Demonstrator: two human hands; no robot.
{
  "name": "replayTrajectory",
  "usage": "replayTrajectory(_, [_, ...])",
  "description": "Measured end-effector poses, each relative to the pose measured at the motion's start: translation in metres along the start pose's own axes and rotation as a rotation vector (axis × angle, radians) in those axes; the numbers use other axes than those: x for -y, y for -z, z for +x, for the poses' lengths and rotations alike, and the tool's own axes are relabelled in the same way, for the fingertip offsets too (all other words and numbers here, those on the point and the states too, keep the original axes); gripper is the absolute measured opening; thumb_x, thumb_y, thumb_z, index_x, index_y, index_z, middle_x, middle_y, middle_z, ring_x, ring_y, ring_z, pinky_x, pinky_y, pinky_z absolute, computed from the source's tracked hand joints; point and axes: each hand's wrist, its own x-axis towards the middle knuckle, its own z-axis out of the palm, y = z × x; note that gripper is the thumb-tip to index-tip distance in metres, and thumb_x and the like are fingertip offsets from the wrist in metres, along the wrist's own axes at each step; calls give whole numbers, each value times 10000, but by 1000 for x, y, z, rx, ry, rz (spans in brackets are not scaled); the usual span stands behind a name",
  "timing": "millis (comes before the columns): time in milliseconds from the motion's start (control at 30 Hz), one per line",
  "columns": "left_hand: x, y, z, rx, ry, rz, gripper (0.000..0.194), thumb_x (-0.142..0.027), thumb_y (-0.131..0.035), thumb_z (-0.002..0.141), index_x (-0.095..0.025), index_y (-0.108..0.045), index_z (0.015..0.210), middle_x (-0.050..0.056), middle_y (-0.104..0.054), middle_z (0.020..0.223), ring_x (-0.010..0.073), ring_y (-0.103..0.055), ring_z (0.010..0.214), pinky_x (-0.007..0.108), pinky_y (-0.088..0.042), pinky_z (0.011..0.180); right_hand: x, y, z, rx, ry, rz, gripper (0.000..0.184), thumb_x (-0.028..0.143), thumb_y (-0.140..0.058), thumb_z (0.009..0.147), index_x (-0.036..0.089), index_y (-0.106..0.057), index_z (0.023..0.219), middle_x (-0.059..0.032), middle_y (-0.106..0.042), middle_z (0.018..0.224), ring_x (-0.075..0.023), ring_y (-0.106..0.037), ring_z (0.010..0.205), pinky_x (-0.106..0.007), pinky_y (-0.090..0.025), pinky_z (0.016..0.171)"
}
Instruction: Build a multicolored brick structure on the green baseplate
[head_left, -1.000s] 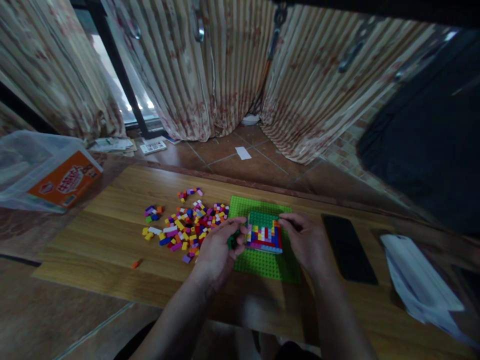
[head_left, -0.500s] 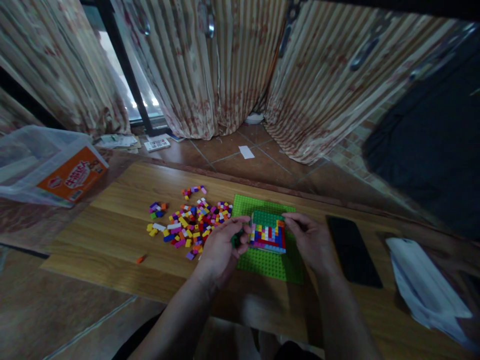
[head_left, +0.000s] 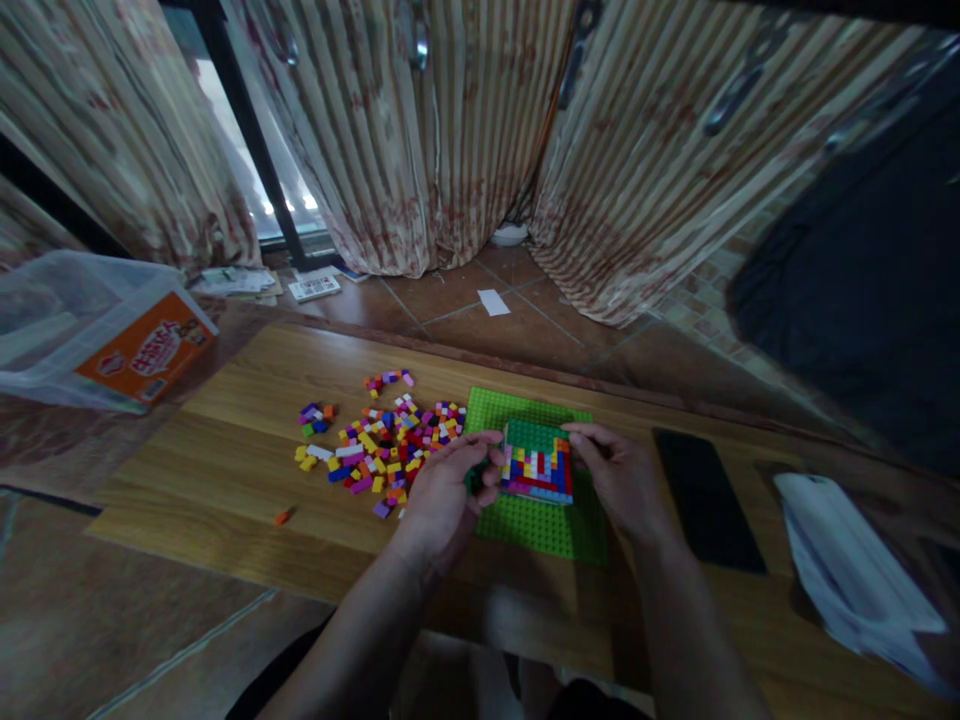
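Note:
A block-shaped toy-brick build (head_left: 537,463) rests over a bright green baseplate (head_left: 540,540). Its upper face is dark green at the far part and many-coloured at the near part. My left hand (head_left: 448,490) is curled around dark green toy bricks (head_left: 475,477), partly hidden by the fingers, and its fingertips are at the build's left side. At the far right corner of the build, my right hand (head_left: 619,475) is closed, thumb and forefinger together against the edge. Whether a small piece sits between those fingertips cannot be made out.
Loose coloured bricks (head_left: 375,455) spread left of the baseplate, with one orange brick (head_left: 283,517) apart. A black phone-like slab (head_left: 709,500) and a white plastic packet (head_left: 855,560) lie to the right. A clear plastic box (head_left: 97,330) stands at far left, beyond the wooden table (head_left: 225,450).
Almost nothing differs. The view has shifted very slightly, and both hands keep their places at the sides of the build.

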Motion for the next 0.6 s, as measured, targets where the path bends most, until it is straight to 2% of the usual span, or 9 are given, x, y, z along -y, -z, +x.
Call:
replayTrajectory(200, [1, -2, -2, -17, 24, 20, 180, -125, -628, 721, -70, -675, 886, 29, -586, 700, 53, -453, 531, 151, -308, 457, 0, 0, -2, 8, -15, 18, 321, 475, -651, 776, 217, -753, 938, -65, -739, 981, -236, -669, 870, -412, -534, 796])
replayTrajectory(333, [0, -2, -2, -13, 17, 19, 176, -124, -624, 727, -67, -679, 884, 31, -587, 699, 53, -456, 529, 153, -309, 457, 3, 2, -2, -19, 16, 46, 352, 484, -622, 812, 229, -735, 1027, -66, -730, 1054, -225, -661, 899, -387, -529, 777])
replayTrajectory(400, [0, -1, -1, -12, 12, 17, 164, -127, -616, 736, -65, -680, 874, 32, -586, 694, 53, -455, 525, 155, -308, 455, 5, 3, -1, -25, 57, 27, 342, 468, -616, 824, 235, -729, 1047, -65, -724, 1076, -223, -656, 926, -391, -517, 808])
replayTrajectory(600, [-1, -1, -1, -16, 21, 7, 173, -109, -620, 713, -73, -679, 871, 31, -587, 693, 52, -448, 521, 164, -295, 451, 6, 0, 1, 35, 185, -100, 231, 384, -616, 832, 228, -746, 942, -61, -718, 1041, -224, -640, 994, -397, -469, 919])
